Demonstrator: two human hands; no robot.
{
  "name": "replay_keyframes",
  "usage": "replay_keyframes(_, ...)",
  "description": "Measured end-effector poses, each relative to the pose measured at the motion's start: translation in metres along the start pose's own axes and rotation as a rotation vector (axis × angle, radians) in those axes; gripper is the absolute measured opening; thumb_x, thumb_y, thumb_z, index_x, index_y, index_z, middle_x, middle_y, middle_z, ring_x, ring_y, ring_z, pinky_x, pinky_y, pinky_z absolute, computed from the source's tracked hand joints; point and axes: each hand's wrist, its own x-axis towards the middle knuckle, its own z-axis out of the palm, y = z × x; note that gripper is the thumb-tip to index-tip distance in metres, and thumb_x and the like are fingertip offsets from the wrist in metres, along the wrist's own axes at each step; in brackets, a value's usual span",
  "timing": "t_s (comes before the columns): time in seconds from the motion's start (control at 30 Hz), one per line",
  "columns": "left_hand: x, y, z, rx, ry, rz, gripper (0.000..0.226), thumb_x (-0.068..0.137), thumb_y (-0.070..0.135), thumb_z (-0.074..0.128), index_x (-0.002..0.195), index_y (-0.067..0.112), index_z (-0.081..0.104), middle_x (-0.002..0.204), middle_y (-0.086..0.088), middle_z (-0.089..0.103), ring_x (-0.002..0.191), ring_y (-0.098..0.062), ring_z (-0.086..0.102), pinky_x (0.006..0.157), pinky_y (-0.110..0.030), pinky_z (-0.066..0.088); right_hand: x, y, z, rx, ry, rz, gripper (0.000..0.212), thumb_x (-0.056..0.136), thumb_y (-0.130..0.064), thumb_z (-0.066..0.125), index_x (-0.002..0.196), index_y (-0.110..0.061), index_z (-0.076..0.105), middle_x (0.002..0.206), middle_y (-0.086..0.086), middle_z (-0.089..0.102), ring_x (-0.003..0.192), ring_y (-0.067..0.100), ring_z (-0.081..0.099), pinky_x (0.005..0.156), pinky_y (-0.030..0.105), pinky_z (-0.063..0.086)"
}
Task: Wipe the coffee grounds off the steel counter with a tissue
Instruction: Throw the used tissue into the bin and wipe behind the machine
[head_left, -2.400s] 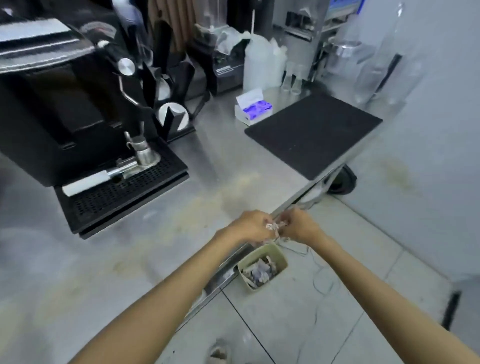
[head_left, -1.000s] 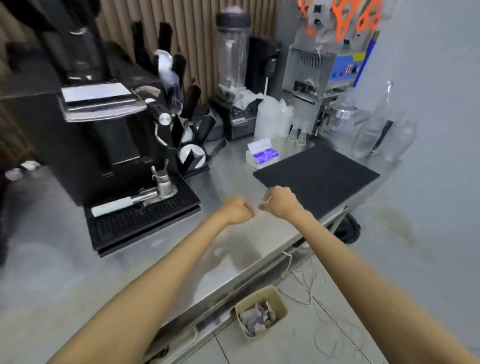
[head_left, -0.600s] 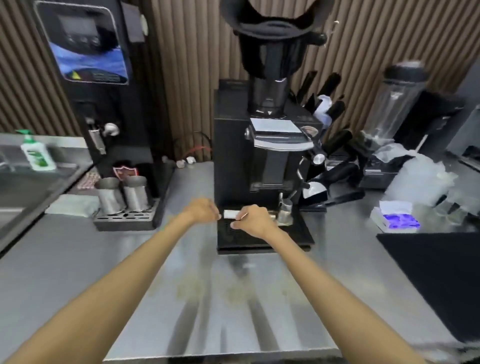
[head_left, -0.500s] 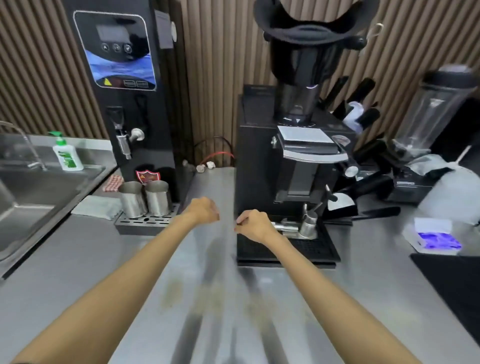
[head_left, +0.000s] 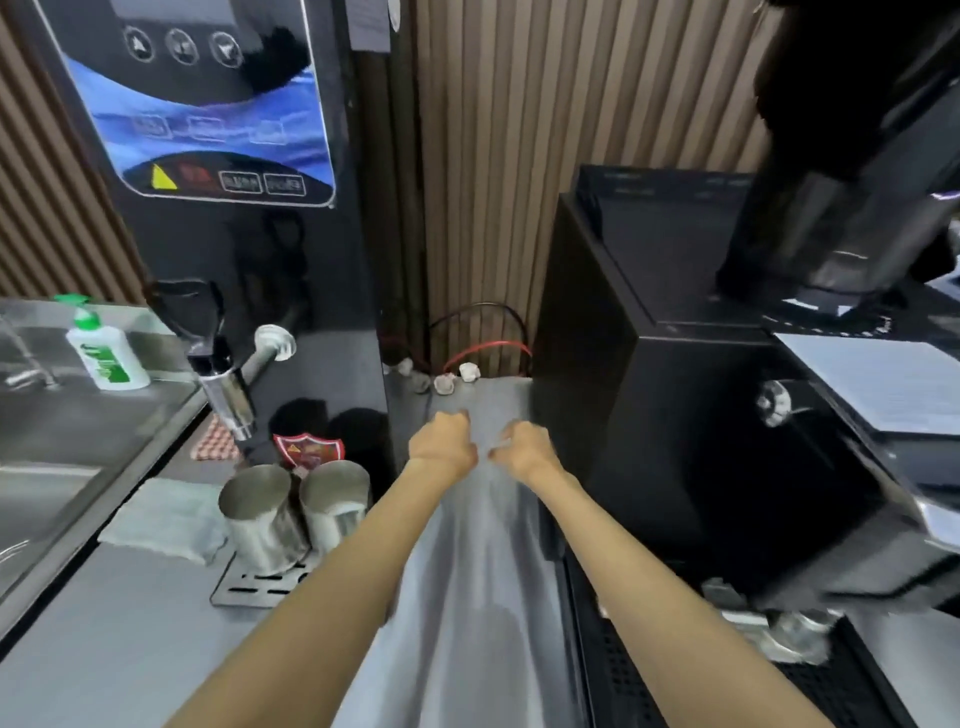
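My left hand (head_left: 441, 441) and my right hand (head_left: 522, 447) reach side by side over the steel counter (head_left: 467, 597), in the gap between two black machines. Both hands have their fingers curled in, and I see no tissue in either. Several small crumpled white wads (head_left: 452, 376) lie at the back of the gap by the slatted wall, just beyond my fingers. No coffee grounds stand out on this stretch of counter; the picture is blurred.
A black water dispenser (head_left: 234, 208) stands left, with two steel pitchers (head_left: 291, 514) on its drip tray. A folded cloth (head_left: 161, 519), a soap bottle (head_left: 104, 348) and a sink (head_left: 47, 457) lie further left. The black coffee grinder (head_left: 675, 389) walls in the right.
My hands left the bin by the counter edge, where they held a crumpled tissue. My view swung left along the counter, and both hands pushed deep into the gap between the machines.
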Motion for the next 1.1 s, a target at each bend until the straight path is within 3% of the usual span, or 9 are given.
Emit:
replay_keyframes(0.13, 0.063, -0.009, 0.018, -0.033, -0.032, -0.061, 0.048, 0.088, 0.019, 0.051, 0.133, 0.014, 0.037, 0.138, -0.013, 0.039, 0.124, -0.031, 0.045, 0.095, -0.041, 0.045, 0.068, -0.010, 0.006, -0.008, 0.077, 0.013, 0.046, 0.087, -0.019, 0.055, 0.130, -0.006, 0.046, 0.134, 0.019, 0.047, 0.121, 0.035, 0.048, 0.100, 0.042, 0.045)
replay_keyframes(0.27, 0.118, -0.016, 0.037, -0.156, -0.054, -0.150, 0.046, 0.091, 0.021, 0.046, 0.135, 0.010, 0.038, 0.143, -0.012, 0.039, 0.129, -0.029, 0.042, 0.103, -0.039, 0.040, 0.134, -0.024, 0.020, -0.032, 0.112, 0.090, 0.041, 0.084, -0.023, 0.054, 0.123, -0.011, 0.053, 0.130, 0.011, 0.052, 0.119, 0.029, 0.051, 0.098, 0.040, 0.047)
replay_keyframes(0.43, 0.172, -0.019, 0.066, -0.171, 0.109, -0.064, 0.055, 0.094, 0.014, 0.037, 0.145, 0.012, 0.015, 0.157, -0.009, 0.004, 0.145, -0.025, 0.004, 0.116, -0.037, 0.017, 0.200, -0.034, 0.034, -0.141, 0.095, -0.091, 0.040, 0.091, -0.020, 0.049, 0.129, -0.010, 0.049, 0.137, 0.019, 0.043, 0.126, 0.037, 0.042, 0.103, 0.042, 0.040)
replay_keyframes(0.53, 0.193, -0.024, 0.078, -0.084, 0.102, -0.056, 0.054, 0.096, 0.017, 0.031, 0.145, 0.010, 0.011, 0.158, -0.008, -0.002, 0.145, -0.025, -0.002, 0.118, -0.035, 0.007, 0.226, -0.033, 0.044, -0.231, 0.019, -0.160, 0.041, 0.092, -0.027, 0.048, 0.131, -0.014, 0.047, 0.137, 0.019, 0.040, 0.126, 0.039, 0.040, 0.105, 0.043, 0.037)
replay_keyframes(0.63, 0.199, -0.027, 0.087, 0.000, 0.093, -0.060, 0.050, 0.094, 0.020, 0.038, 0.140, 0.005, 0.025, 0.154, -0.013, 0.017, 0.143, -0.027, 0.011, 0.117, -0.034, 0.016, 0.241, -0.024, 0.051, -0.278, -0.078, -0.177, 0.043, 0.091, -0.028, 0.048, 0.134, -0.020, 0.046, 0.139, 0.016, 0.036, 0.127, 0.038, 0.041, 0.110, 0.042, 0.034)
replay_keyframes(0.73, 0.197, -0.024, 0.084, 0.031, 0.164, -0.073, 0.034, 0.094, 0.014, 0.040, 0.127, 0.007, 0.041, 0.140, -0.011, 0.036, 0.130, -0.031, 0.032, 0.104, -0.035, 0.035, 0.247, -0.019, 0.055, -0.335, -0.004, -0.215, 0.039, 0.090, -0.024, 0.050, 0.128, -0.015, 0.049, 0.133, 0.017, 0.038, 0.122, 0.037, 0.045, 0.102, 0.043, 0.040)
replay_keyframes(0.97, 0.184, -0.022, 0.075, 0.092, 0.081, -0.120, 0.036, 0.089, 0.004, 0.049, 0.124, 0.007, 0.044, 0.140, -0.011, 0.033, 0.131, -0.030, 0.029, 0.098, -0.035, 0.044, 0.231, -0.014, 0.050, -0.393, 0.195, -0.249, 0.037, 0.085, -0.005, 0.055, 0.121, -0.005, 0.046, 0.131, 0.019, 0.041, 0.115, 0.039, 0.049, 0.093, 0.043, 0.044)
replay_keyframes(1.1, 0.153, -0.020, 0.062, 0.165, 0.026, -0.098, 0.040, 0.088, 0.007, 0.049, 0.127, 0.007, 0.041, 0.139, -0.015, 0.037, 0.131, -0.032, 0.031, 0.099, -0.034, 0.042, 0.196, -0.014, 0.040, -0.116, 0.250, -0.153, 0.045, 0.082, -0.004, 0.060, 0.122, -0.007, 0.040, 0.129, 0.018, 0.042, 0.115, 0.037, 0.051, 0.090, 0.041, 0.046)
